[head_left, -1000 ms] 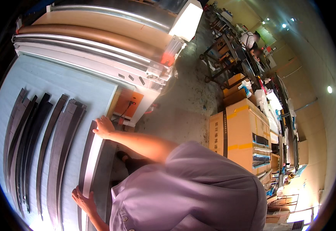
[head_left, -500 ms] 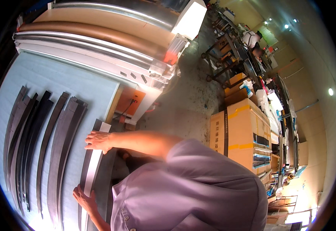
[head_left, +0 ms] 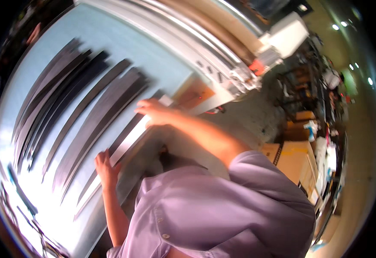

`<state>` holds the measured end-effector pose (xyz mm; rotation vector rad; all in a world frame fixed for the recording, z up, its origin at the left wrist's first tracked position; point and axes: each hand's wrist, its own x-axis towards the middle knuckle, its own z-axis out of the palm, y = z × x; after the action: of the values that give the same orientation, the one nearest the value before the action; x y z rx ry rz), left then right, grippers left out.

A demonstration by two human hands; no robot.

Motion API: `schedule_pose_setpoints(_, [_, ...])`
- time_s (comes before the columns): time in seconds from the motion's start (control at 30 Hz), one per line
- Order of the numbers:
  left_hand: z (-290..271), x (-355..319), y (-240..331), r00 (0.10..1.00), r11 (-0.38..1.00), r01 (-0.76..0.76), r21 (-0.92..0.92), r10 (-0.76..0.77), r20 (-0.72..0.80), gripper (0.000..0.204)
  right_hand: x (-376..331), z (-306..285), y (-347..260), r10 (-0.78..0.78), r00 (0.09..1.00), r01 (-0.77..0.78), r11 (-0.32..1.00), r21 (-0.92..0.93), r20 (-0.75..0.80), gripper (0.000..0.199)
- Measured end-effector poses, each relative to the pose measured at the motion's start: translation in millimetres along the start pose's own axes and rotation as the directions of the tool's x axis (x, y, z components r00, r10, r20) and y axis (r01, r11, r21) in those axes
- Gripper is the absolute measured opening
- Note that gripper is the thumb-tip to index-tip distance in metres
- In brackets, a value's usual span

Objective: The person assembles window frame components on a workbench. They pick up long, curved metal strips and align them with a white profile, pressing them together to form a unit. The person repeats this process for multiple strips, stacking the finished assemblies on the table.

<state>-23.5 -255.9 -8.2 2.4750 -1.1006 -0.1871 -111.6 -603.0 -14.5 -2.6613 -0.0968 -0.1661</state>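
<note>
A long white strip lies along a dark grey strip near the table edge closest to me. My right hand rests across the far end of both strips, fingers stretched out over them. Lower down, my left hand touches the same strips, its thumb apart from the fingers. Both hands press from above rather than wrap round anything. Farther left, a wide bundle of dark grey strips lies fanned out beside a single dark strip. Motion blurs the fingertips somewhat.
The light blue table ends at a machine with a brown roller and metal rails. More black and grey strips lie at the left. Cardboard boxes stand on the right, beside a grey floor. Dark cords or tools lie lower left.
The whole view has turned clockwise, shifting the table and machine up and right. Both hands remain on the white strip, at about the same places along it.
</note>
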Motion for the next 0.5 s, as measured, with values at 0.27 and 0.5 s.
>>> schedule_pose_setpoints(0.27, [-3.1,-3.0,-1.2,0.996,0.996,0.089,-0.011,-0.089,0.026,0.076,55.1,6.0,29.1,-0.01,0.964,0.021,0.999,0.039,-0.266,0.013])
schedule_pose_setpoints(0.5, [-13.6,0.7,0.6,0.986,0.989,0.143,0.021,-0.141,-0.084,0.07,85.9,-0.2,54.7,-0.088,0.996,0.09,0.99,-0.109,0.015,0.036])
